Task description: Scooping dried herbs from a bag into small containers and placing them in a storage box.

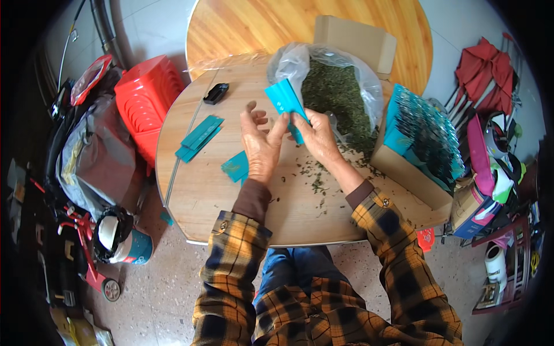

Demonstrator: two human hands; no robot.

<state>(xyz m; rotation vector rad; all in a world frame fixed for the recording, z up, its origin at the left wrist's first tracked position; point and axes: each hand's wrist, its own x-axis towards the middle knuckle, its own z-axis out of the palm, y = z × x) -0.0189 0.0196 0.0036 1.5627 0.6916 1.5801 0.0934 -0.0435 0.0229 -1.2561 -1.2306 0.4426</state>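
A flat teal packet [283,97] is gripped in my right hand [320,134], the thumb lying across its face. My left hand [262,145] is beside it with the fingers spread and curled. The left thumb tip reaches the packet's edge; whether it presses on it I cannot tell. Just beyond my right hand, a clear plastic bag [288,65] stands open, full of dried green leaves [333,93], probably tea. Partly behind my left wrist lies another teal packet [236,166]. Farther left is a small stack of teal packets [200,137].
On the right, a cardboard box [409,177] holds many upright teal packets [424,129]. Leaf crumbs [318,181] are scattered over the wooden table [303,220]. A small black plastic tray [215,93] sits at the far left. An open cardboard carton [352,41] lies behind the bag. A red plastic chair [145,95] stands left.
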